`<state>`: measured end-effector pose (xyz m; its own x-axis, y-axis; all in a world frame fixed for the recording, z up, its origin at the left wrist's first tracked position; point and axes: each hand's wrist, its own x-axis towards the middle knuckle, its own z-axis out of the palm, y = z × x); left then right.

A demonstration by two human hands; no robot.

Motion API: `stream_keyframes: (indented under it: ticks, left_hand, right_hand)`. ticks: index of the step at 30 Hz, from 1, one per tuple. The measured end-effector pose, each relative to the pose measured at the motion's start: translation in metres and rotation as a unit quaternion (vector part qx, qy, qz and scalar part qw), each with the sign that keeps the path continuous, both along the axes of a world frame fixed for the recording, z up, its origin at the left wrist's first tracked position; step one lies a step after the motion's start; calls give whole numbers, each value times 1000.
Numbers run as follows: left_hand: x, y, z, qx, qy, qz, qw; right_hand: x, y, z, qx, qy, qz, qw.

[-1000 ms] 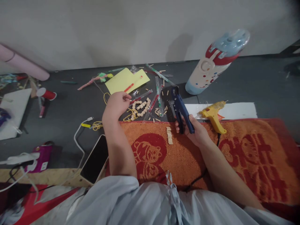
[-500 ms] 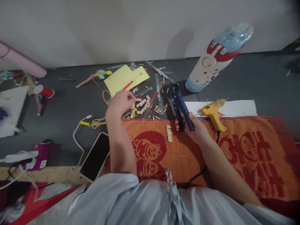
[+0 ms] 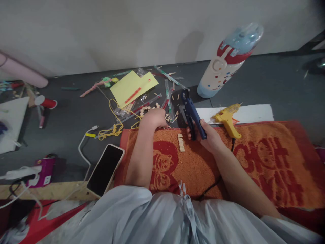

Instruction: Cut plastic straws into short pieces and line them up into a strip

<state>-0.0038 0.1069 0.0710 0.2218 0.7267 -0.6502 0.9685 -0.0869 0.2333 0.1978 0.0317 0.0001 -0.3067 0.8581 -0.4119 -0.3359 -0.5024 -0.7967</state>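
My right hand is wrapped around the handles of dark blue hand shears, whose jaws point away from me over the dark table. My left hand is lowered over the table just beyond the towel's edge, fingers curled and bent downward. Its fingertips are mostly hidden, so anything pinched there cannot be made out. Right beside it lie loose short wooden stick pieces. Behind it, a curved chain of small wooden pieces is partly covered. A neat row of cut stick pieces rests on the towel between my hands.
An orange and red towel covers the front. A yellow glue gun lies on a white strip at right, with a tall bottle behind. Yellow paper, yellow cord, a phone and a thread spool are leftward.
My left hand has moved right and toward me, from the wooden chain to the loose stick pieces. My right hand keeps its grip on the shears. The view has shifted slightly.
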Motion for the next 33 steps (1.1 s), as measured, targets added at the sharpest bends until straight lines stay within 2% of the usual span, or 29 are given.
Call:
stream_keyframes:
  ticks: [7, 11, 13, 15, 18, 21, 25, 33]
  left_hand:
    - [7, -1, 1, -10, 53, -15, 998]
    - [4, -1, 2, -19, 51, -26, 998]
    - [-3, -1, 1, -46, 15, -15, 999]
    - [-14, 0, 2, -66, -60, 1, 996]
    - [-30, 0, 7, -20, -183, 16, 983]
    - [-40, -2, 14, 35, -256, 32, 965]
    - [-45, -4, 16, 44, -298, 55, 952]
    - [-49, -3, 13, 6, -310, 76, 948]
  right_hand:
    - [0, 1, -2, -10, -3, -3, 1000]
    - [1, 1, 0, -10, -15, -3, 1000]
    - [1, 1, 1, -11, -14, -1, 1000]
    - [1, 1, 1, -10, -9, 1, 1000]
    - [2, 2, 0, -6, -7, 5, 1000]
    - [2, 2, -2, -1, -6, 9, 1000]
    - [3, 2, -3, 3, -10, 10, 1000]
    - [2, 2, -1, 6, -25, 9, 1000]
